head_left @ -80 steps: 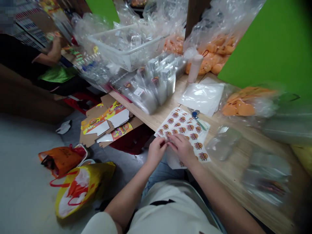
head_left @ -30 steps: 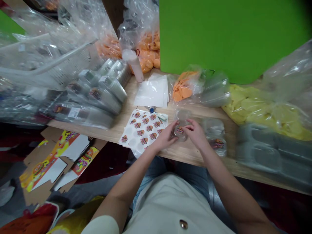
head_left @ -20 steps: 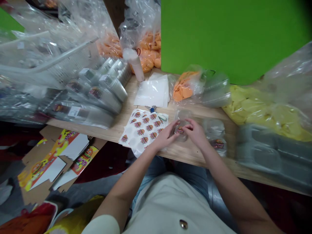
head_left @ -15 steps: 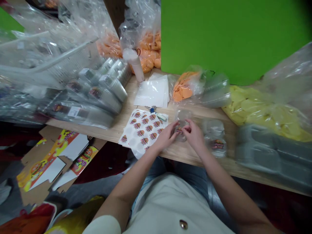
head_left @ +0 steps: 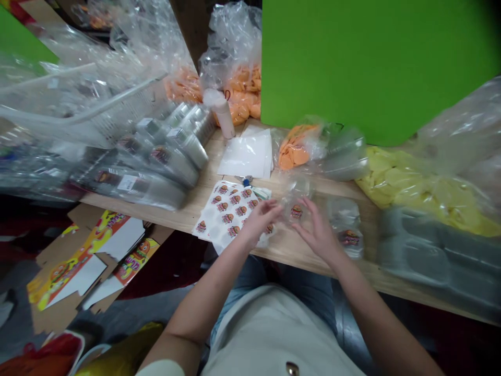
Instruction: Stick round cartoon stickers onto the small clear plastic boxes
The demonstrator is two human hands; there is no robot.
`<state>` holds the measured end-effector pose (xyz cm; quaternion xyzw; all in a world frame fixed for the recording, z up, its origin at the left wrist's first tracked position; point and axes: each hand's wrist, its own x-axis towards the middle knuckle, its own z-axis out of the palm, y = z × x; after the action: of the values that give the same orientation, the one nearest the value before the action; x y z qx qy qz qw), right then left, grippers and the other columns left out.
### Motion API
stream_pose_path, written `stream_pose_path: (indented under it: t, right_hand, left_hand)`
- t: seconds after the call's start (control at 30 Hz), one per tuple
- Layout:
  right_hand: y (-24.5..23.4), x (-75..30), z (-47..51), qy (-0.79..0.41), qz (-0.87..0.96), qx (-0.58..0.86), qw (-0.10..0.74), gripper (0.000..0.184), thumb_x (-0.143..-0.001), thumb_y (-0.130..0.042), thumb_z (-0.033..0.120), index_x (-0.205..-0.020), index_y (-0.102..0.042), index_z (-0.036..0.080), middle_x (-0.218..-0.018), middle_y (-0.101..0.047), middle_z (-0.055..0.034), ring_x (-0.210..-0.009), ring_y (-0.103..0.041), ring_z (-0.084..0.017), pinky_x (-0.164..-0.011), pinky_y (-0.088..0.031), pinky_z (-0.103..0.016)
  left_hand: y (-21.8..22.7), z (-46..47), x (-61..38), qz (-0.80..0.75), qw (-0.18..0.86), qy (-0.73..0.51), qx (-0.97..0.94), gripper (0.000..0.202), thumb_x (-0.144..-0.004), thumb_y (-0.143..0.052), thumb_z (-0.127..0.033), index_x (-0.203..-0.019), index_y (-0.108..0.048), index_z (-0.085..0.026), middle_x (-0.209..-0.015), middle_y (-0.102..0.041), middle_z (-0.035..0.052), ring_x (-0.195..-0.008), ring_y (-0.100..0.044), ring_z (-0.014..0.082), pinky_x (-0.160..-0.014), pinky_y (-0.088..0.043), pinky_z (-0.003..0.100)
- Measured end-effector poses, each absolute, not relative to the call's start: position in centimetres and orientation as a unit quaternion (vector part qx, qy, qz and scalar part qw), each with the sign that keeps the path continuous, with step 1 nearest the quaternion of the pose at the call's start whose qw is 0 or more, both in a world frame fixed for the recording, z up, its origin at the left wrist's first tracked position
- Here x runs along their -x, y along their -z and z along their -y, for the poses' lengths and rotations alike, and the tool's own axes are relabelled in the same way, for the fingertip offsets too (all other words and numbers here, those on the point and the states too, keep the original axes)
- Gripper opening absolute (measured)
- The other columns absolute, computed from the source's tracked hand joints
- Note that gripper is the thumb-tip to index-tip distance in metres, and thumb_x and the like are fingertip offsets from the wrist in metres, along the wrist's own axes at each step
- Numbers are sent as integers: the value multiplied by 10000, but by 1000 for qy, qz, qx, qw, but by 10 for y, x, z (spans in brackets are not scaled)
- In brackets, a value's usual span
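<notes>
A clear plastic clamshell container (head_left: 298,187) lies on the table in front of me, with a burger sticker (head_left: 296,211) on its near half. My right hand (head_left: 318,234) is at the container's right side, thumb and fingers spread around the edge near the sticker. To the left, my left hand (head_left: 261,220) hovers over the edge of a burger sticker sheet (head_left: 229,209), its fingers loosely bent and apart, with nothing visible in them. Right of my right hand rests another clear container (head_left: 346,213) bearing a burger sticker.
Stacked clear containers (head_left: 415,245) stand at the right, before a yellow-filled bag (head_left: 410,183). Behind are white sheets (head_left: 248,154), a bag of orange pieces (head_left: 295,149) and a pale bottle (head_left: 224,117). Packed clear containers (head_left: 172,156) and a white basket (head_left: 102,115) fill the left.
Both hands were together at the sticker on the container. Now they have parted: the left hand has drawn away leftward, the right has opened, and the sticker shows fully.
</notes>
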<state>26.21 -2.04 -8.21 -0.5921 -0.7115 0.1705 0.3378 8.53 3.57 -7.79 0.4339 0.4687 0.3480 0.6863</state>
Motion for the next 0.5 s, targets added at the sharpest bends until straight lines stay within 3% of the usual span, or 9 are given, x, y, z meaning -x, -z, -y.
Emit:
stream_pose_path:
  t: [0.07,0.17,0.23,0.33,0.43,0.5]
  right_hand:
    - [71,-264,34,-167,732,580,315,668,-844,-501,323,-1407,-151,243,-1337,-439,-102,-1226,-415,-234,-1004,-357,-455]
    - [57,-279,58,-126,762,580,259,624,-860,-466,317,-1407,-177,234,-1338,-434,-113,-1222,-418,-253,-991,-373,-462]
    - [54,-299,73,-99,769,591,222,602,-859,-462,311,-1399,-209,226,-1326,-445,-114,-1212,-429,-255,-990,-380,-456]
    - [62,-342,92,-70,758,624,177,544,-850,-448,272,-1366,-290,205,-1288,-481,-127,-1167,-473,-262,-952,-416,-464]
    - [74,-379,103,-74,757,634,138,487,-830,-417,219,-1315,-378,195,-1295,-476,-135,-1158,-485,-274,-918,-439,-481]
    - [75,-381,102,-63,758,635,139,489,-808,-449,231,-1294,-410,198,-1335,-438,-132,-1229,-410,-299,-955,-398,-516]
  left_hand:
    - [73,-28,-92,-393,795,-295,-356,386,-686,-700,-342,-1006,-591,-156,-930,-645,69,-790,-621,134,-769,-466,276]
    - [70,-16,-110,-365,801,-263,-394,318,-676,-698,-384,-859,-618,-136,-760,-633,27,-635,-576,88,-683,-453,240]
    - [70,-10,-121,-384,723,-261,-511,317,-716,-643,-430,-845,-620,-142,-714,-611,18,-632,-554,99,-661,-445,246]
    - [72,-5,-116,-433,537,-312,-653,301,-763,-593,-408,-958,-612,-179,-859,-603,44,-793,-560,145,-711,-450,265]
    - [80,1,-79,-498,408,-366,-672,225,-806,-540,-343,-969,-604,-203,-994,-565,57,-921,-535,165,-746,-461,269]
    - [89,10,-42,-574,328,-396,-637,217,-806,-534,-330,-975,-588,-205,-1004,-541,57,-934,-521,169,-742,-466,276]
